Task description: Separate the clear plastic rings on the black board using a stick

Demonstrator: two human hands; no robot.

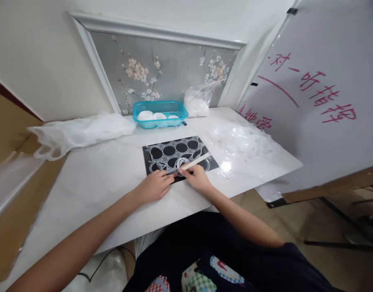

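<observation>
A black mat (183,146) lies on the white table, covered by a translucent white sheet (174,142) with rows of round cut-outs. My right hand (197,177) grips a slim, flat white stick (196,161), which slants up to the right over the sheet. Its lower end sits near a white ring (182,162) at the mat's front. My left hand (156,185) lies at the near edge of the mat, fingers stretched over the sheet and tips close to my right hand. Anything small beneath those fingertips is hidden.
Behind the mat stands a turquoise basket (160,122) with white round pieces. Beside it is a clear bag (199,103) of white material. Translucent perforated sheets lie heaped at left (85,132) and right (247,140). A whiteboard (326,142) stands at the right.
</observation>
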